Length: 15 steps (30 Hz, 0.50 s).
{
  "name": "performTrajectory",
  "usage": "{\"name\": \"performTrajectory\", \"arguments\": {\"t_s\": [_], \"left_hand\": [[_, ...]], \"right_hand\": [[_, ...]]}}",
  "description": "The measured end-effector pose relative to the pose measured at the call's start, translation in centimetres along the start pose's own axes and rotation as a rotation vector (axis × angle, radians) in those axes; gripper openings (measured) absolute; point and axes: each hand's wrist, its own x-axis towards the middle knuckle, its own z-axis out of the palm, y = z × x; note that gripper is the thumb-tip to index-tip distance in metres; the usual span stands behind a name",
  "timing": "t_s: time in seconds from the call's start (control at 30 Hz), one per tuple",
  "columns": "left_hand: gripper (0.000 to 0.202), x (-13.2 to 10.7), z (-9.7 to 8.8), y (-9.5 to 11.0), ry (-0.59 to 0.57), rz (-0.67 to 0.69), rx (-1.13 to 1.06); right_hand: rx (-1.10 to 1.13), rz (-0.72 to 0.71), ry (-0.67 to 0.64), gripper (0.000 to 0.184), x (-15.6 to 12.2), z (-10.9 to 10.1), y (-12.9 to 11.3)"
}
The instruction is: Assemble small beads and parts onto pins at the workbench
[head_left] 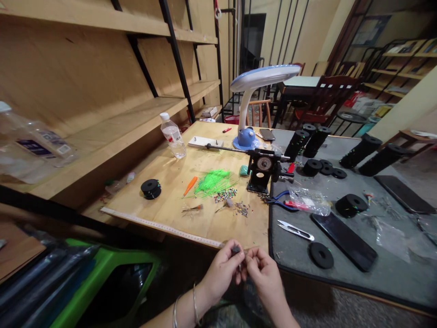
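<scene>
Close in, at the front edge of the table, our left hand pinches a small dark piece between thumb and fingers; the fingers of our right hand are drawn together just beside it, and we cannot tell what sits between them. If that pinch loosens, we judge the piece could drop past the edge into the dark space below. A wrist brushing the metal bits or the coloured beads, both loose in piles, could scatter them.

As for containers, a flattened clear bag lies on the mat; we make out nothing certain in it. Past the snips, another plastic bag shows something pale inside. On the shelf at our left is a large bottle, its fill unclear. Farther off, a capped water bottle stands upright holding clear liquid; a knock could topple it.
</scene>
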Motion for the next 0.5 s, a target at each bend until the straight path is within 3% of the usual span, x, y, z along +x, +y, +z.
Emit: {"name": "performTrajectory", "arguments": {"t_s": [0.5], "left_hand": [[0.033,0.01,0.15,-0.19,0.032,0.037,-0.098]], "right_hand": [[-0.03,-0.031,-0.001,0.032,0.07,-0.29,0.62]]}}
